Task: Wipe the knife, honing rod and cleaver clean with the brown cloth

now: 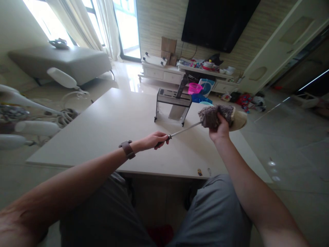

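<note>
My left hand [155,140] is closed around the dark handle of a honing steel [185,129], a long thin metal rod that points right and slightly away from me. In my right hand [220,129] is a fluffy grey-brown cloth [208,117], with a beige part at its right end. The rod's far end meets the cloth, and its tip is hidden there. Behind the rod, on the white table [102,137], stands a metal-framed knife block [172,103] with clear sides and a dark handle rising from its top.
Two small items lie near the table's front edge, one a yellow-and-dark piece [199,172]. A white lamp fixture [38,127] with several shades is on the left. Beyond the table are a pink basket [195,88], a low white cabinet [156,73] and a grey bench [77,63].
</note>
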A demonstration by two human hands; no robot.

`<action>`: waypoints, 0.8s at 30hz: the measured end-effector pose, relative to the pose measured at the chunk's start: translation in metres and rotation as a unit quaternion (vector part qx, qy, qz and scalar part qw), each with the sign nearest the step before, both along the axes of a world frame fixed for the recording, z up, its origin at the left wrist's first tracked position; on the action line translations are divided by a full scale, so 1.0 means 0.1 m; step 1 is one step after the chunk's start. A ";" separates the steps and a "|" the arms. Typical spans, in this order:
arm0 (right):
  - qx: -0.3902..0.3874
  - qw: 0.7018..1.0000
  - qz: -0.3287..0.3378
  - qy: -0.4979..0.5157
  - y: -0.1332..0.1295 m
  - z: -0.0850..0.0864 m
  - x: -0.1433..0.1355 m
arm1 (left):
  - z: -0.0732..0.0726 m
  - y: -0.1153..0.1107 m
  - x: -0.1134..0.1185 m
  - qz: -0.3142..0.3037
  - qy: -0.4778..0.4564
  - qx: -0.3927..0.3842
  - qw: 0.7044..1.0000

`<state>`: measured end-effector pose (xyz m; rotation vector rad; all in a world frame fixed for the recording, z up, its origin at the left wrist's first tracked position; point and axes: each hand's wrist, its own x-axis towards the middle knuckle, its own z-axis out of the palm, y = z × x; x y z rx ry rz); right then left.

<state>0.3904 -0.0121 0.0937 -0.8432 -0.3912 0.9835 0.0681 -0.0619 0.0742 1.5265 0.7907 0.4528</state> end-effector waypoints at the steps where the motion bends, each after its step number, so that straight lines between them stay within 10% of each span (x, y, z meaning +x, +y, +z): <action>1: 0.000 1.000 -0.023 -0.002 0.01 0.00 0.05 | -0.01 0.04 -0.03 0.004 0.023 0.011 1.000; 24: 0.023 0.997 0.074 -0.016 -0.06 -0.06 -0.14 | -0.40 0.64 -1.65 0.023 0.463 0.019 0.886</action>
